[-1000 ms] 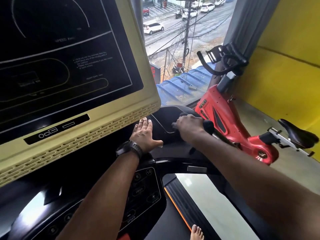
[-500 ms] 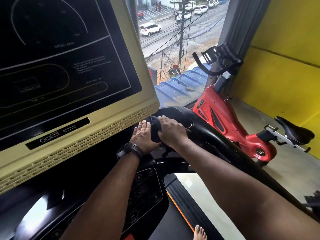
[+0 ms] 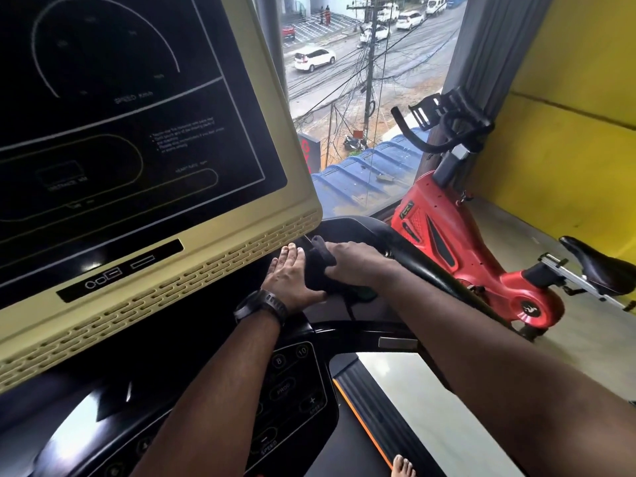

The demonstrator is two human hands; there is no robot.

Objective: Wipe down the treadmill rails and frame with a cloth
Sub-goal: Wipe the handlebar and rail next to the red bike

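A dark cloth (image 3: 318, 266) is bunched on the black treadmill frame (image 3: 347, 228) just under the cream console's right corner. My right hand (image 3: 354, 265) grips the cloth and holds it against the frame. Flat beside it, touching the cloth's left side, lies my left hand (image 3: 287, 275) with straight fingers and a black watch on the wrist. The black right handrail (image 3: 423, 266) runs from the frame toward me under my right forearm.
The big cream console (image 3: 165, 270) with a dark screen fills the upper left. A keypad panel (image 3: 292, 390) sits below my left arm. A red exercise bike (image 3: 464, 242) stands to the right by the yellow wall. A bare foot (image 3: 402, 468) rests on the deck.
My right hand slid left from the handrail with the cloth until it met my left hand. The left hand stayed put.
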